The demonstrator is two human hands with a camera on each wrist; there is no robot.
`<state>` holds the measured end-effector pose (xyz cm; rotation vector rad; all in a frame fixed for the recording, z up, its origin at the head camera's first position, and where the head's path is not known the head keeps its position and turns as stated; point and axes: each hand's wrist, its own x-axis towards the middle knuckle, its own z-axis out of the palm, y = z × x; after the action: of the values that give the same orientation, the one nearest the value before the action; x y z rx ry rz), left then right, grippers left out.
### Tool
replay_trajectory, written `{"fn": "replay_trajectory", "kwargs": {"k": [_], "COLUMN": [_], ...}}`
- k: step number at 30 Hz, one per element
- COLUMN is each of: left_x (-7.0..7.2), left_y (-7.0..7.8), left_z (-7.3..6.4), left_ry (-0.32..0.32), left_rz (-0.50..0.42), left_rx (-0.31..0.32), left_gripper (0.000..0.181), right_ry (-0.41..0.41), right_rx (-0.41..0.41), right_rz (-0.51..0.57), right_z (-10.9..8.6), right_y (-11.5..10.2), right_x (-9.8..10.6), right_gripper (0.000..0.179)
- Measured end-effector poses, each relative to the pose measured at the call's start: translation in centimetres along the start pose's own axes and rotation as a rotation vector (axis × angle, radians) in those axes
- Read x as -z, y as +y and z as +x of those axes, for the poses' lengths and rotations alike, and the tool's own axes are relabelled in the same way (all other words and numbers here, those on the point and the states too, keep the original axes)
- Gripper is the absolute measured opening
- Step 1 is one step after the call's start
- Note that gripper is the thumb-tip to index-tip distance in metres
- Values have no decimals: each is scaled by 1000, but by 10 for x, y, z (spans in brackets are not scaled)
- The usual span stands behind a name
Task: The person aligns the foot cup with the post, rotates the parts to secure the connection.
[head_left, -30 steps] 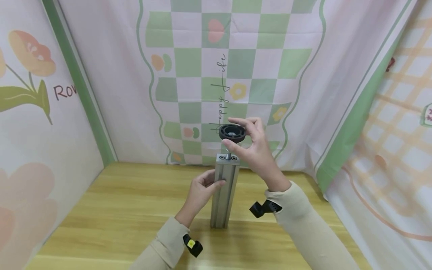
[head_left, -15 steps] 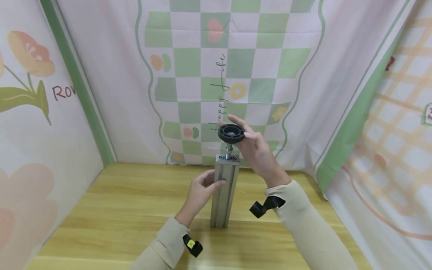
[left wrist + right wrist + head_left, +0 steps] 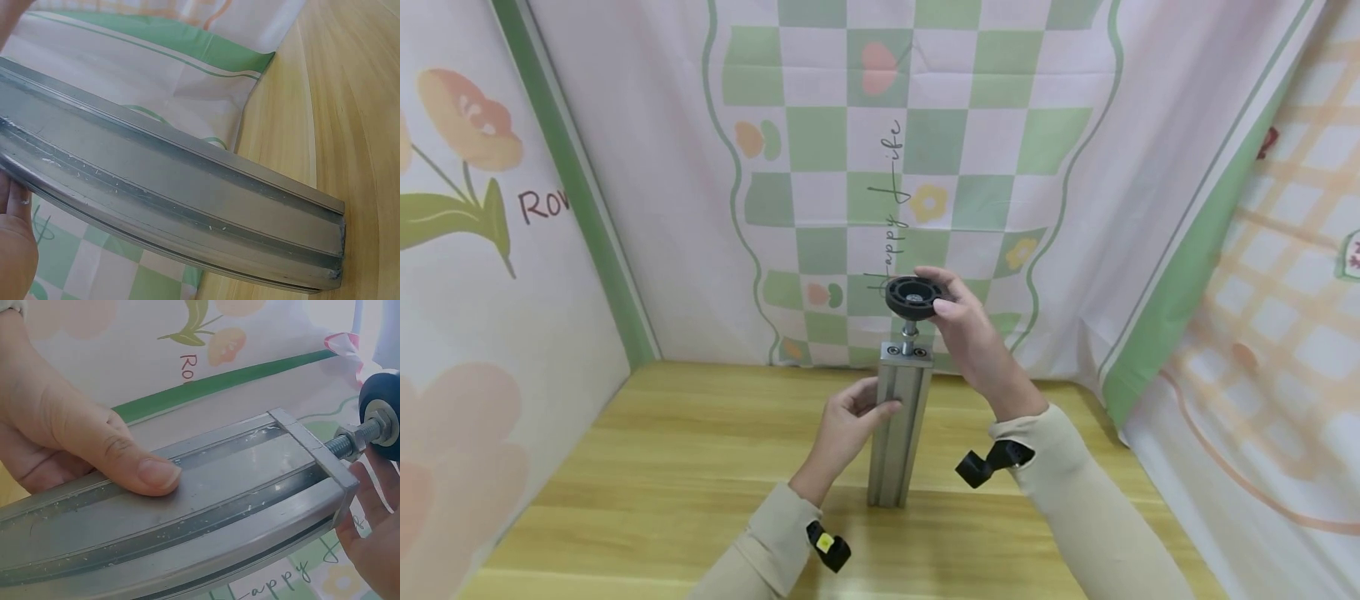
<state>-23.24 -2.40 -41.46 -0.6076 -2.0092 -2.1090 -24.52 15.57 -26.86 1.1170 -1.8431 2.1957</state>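
Observation:
An aluminium profile (image 3: 895, 433) stands upright on the table, its long grooves facing me. My left hand (image 3: 848, 421) grips it around the upper half, thumb across the front face; in the right wrist view that thumb (image 3: 156, 475) lies flat on the metal. A threaded stem with a nut (image 3: 353, 440) rises from the end plate (image 3: 906, 357) and carries a black round levelling foot (image 3: 913, 298). My right hand (image 3: 973, 342) pinches the foot's right rim between thumb and fingers. Most of the left hand's fingers are hidden behind the profile.
The profile's lower end (image 3: 340, 244) meets the wooden table (image 3: 700, 467). Behind it hangs a green checked curtain (image 3: 820, 137), with printed cloth (image 3: 467, 317) on the left and more on the right. A black wrist camera (image 3: 992, 462) sits on the right sleeve.
The right hand's thumb and fingers came off the front of the foot, spread at its right side, then closed on the rim again. The left hand and the profile stay in place.

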Motion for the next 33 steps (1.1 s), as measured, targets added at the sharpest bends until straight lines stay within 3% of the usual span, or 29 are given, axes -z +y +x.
{"fn": "replay_trajectory", "kwargs": {"k": [8,15,19,23,30,33], "left_x": [0,0,0,0,0,0], "left_y": [-2,-3,-4,-4,-1,0], "left_z": [0,0,0,-1,-1,-1], "left_ry": [-3,-2,0,-4,-1,-3], "left_rz": [-7,-3,-5,-9,-8,-7], "left_rx": [-18,-15,-28,-17,2,4], "left_gripper": [37,37,36,38,41,41], "right_ry": [131,272,285,196,-36,-95], "right_rx": [53,66,105,91,-24,-54], "right_rz": [-218,-396,-426,-351,56,166], "right_z": [-6,-8,-10,-10,-2,0], "right_y": [0,-5,-4,-5,-5,-4], "right_x": [-6,-19,-21,-19,-9,-3], "right_gripper": [36,39,46,60,62,59]}}
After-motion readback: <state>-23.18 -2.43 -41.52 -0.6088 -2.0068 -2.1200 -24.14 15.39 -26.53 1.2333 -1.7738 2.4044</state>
